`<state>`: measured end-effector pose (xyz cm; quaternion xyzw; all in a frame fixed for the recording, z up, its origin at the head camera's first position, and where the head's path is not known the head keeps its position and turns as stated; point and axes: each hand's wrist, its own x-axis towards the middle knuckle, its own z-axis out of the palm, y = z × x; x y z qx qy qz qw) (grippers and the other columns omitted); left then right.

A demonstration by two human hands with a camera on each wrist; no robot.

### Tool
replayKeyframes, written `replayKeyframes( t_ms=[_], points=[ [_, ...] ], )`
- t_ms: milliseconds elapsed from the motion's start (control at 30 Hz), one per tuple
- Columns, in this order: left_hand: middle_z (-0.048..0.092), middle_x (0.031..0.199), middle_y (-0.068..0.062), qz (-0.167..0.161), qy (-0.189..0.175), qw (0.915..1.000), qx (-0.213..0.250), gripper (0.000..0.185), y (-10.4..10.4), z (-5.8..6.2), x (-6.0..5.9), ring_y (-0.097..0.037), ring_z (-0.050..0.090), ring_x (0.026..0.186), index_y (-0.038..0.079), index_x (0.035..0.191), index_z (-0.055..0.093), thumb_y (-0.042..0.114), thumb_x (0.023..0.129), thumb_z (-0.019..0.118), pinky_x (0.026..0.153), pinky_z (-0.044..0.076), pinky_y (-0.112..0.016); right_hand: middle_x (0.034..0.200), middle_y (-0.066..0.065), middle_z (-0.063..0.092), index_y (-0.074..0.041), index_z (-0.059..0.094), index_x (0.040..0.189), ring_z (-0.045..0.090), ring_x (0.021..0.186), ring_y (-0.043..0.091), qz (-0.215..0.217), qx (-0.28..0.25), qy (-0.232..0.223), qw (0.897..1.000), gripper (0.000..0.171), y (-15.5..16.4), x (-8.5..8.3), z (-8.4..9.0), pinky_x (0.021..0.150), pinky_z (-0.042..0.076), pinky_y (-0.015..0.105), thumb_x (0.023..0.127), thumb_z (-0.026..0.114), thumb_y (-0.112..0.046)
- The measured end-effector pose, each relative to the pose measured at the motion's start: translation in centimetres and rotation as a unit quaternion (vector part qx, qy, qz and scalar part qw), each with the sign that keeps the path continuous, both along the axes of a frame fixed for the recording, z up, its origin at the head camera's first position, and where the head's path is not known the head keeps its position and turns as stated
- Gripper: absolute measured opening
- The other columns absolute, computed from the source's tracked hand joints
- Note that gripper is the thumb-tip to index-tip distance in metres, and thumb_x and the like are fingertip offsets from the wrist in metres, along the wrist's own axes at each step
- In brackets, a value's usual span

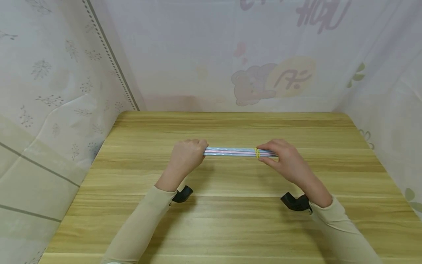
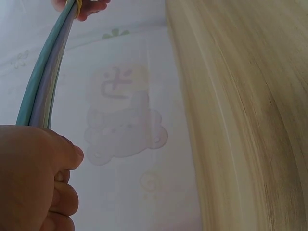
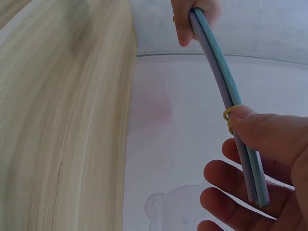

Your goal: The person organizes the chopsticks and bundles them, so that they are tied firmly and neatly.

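Observation:
A bundle of thin pastel sticks (image 1: 230, 152), blue and lilac, is held level just above the wooden table (image 1: 230, 220). My left hand (image 1: 186, 156) grips its left end in a fist. At the other end my right hand (image 1: 283, 157) pinches the bundle with thumb and fingers, right where a yellow rubber band (image 1: 256, 153) wraps it. In the right wrist view the sticks (image 3: 226, 96) run from my thumb up to the far hand (image 3: 190, 19), with the band (image 3: 229, 118) at my thumb tip. The left wrist view shows the sticks (image 2: 45, 77) rising out of my fist (image 2: 33, 178).
Patterned white cloth (image 1: 230, 55) walls the table at the back and on both sides. Black wrist camera mounts (image 1: 295, 201) sit under each forearm, the left one (image 1: 182, 194) close to the tabletop.

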<state>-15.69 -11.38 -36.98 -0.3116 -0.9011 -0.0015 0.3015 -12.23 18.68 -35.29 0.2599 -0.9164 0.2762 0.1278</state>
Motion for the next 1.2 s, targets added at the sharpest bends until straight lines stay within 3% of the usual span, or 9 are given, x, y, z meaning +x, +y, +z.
replayKeyframes(
  t_ms=[533, 867, 1200],
  points=[
    [0.031, 0.046, 0.004, -0.002, -0.013, 0.9998, 0.015, 0.04, 0.1, -0.3, 0.0, -0.007, 0.02, 0.044, 0.012, 0.057, 0.043, 0.014, 0.09, 0.065, 0.041, 0.015, -0.02, 0.095, 0.005, 0.066, -0.004, 0.07, 0.107, 0.059, 0.078, 0.015, 0.023, -0.019, 0.047, 0.998, 0.037, -1.0, -0.1, -0.6, 0.063, 0.05, 0.036, 0.071, 0.08, -0.003],
    [0.036, 0.045, 0.004, -0.006, -0.01, 0.9999, 0.012, 0.039, 0.4, -0.5, -0.1, -0.007, 0.021, 0.044, 0.012, 0.057, 0.044, 0.015, 0.088, 0.067, 0.04, 0.016, -0.021, 0.076, -0.005, 0.06, -0.012, 0.07, 0.114, 0.048, 0.065, 0.006, 0.031, -0.001, 0.05, 0.998, 0.039, -1.3, -0.3, -0.9, 0.058, 0.044, 0.024, 0.076, 0.079, -0.013],
    [0.022, 0.048, 0.006, -0.003, -0.004, 0.9998, 0.017, 0.043, 0.8, -0.4, -0.1, -0.007, 0.017, 0.046, 0.014, 0.055, 0.038, 0.01, 0.088, 0.065, 0.042, 0.013, -0.02, 0.062, -0.001, 0.051, -0.012, 0.068, 0.118, 0.041, 0.052, 0.005, 0.041, 0.054, 0.159, 0.985, 0.053, -1.4, -0.9, -1.3, 0.049, 0.038, 0.021, 0.068, 0.083, -0.02]
  ],
)
